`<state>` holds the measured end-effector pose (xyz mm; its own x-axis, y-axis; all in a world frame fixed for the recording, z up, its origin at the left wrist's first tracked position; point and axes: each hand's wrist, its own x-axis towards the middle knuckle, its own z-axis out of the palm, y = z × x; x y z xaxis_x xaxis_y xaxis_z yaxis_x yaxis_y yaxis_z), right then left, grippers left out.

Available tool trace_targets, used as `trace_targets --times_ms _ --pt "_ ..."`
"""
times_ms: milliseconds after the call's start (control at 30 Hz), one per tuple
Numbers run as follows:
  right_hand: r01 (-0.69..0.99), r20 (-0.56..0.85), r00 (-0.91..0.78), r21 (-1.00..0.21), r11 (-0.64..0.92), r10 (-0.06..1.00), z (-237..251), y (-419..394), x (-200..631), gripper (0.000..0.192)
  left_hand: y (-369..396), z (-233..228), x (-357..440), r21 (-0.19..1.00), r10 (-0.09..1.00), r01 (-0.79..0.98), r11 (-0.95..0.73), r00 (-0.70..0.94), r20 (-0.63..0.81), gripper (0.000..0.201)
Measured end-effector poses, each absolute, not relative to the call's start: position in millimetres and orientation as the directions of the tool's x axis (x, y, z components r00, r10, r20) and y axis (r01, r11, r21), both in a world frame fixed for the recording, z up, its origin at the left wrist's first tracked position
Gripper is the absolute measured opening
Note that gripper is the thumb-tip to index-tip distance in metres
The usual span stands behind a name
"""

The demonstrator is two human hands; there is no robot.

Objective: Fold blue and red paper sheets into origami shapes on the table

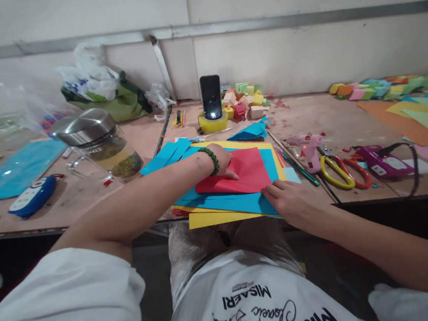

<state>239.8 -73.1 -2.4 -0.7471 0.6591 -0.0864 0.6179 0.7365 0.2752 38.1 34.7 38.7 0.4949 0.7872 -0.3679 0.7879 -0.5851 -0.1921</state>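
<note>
A red sheet of paper (252, 170) lies on top of a stack of blue (236, 205) and yellow (218, 219) sheets at the table's front edge. My left hand (222, 162), with a green bead bracelet at its wrist, rests on the red sheet. Its thumb is stretched out across the paper, and its other fingers are partly hidden. At the lower right corner of the red sheet, my right hand (285, 199) has its fingers closed on the paper's edge. Cut blue strips (167, 156) lie left of the stack.
A phone (211, 96) stands in a yellow tape roll behind the stack, beside folded paper cubes (244, 101). Scissors (335, 173), a pink glue gun (311, 153) and a purple device (384, 162) lie right. Left are a glass jug (105, 149) and a blue-white power strip (35, 197).
</note>
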Motion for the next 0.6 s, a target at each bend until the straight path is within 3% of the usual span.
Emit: trace_targets --times_ms 200,300,400,500,600 --pt "0.753 -0.04 -0.591 0.332 0.569 0.806 6.6 -84.4 266.2 0.022 36.3 36.3 36.5 -0.202 0.783 0.777 -0.596 0.508 -0.358 0.07" --pt "0.748 0.047 -0.641 0.262 0.61 0.766 20.5 -77.3 260.6 0.026 35.5 37.3 37.0 -0.203 0.782 0.778 -0.594 0.5 -0.371 0.066" --pt "0.651 0.069 -0.759 0.106 0.752 0.648 27.0 -51.5 238.6 0.031 33.4 39.1 38.0 -0.196 0.79 0.79 -0.581 0.489 -0.369 0.061" --pt "0.698 0.006 -0.716 -0.007 0.716 0.698 20.0 -15.4 213.5 0.029 29.9 41.0 38.4 -0.205 0.793 0.786 -0.582 0.494 -0.357 0.057" --pt "0.768 -0.004 -0.639 0.046 0.638 0.769 3.3 9.8 198.9 0.024 25.5 40.7 36.6 -0.224 0.792 0.776 -0.59 0.501 -0.349 0.059"
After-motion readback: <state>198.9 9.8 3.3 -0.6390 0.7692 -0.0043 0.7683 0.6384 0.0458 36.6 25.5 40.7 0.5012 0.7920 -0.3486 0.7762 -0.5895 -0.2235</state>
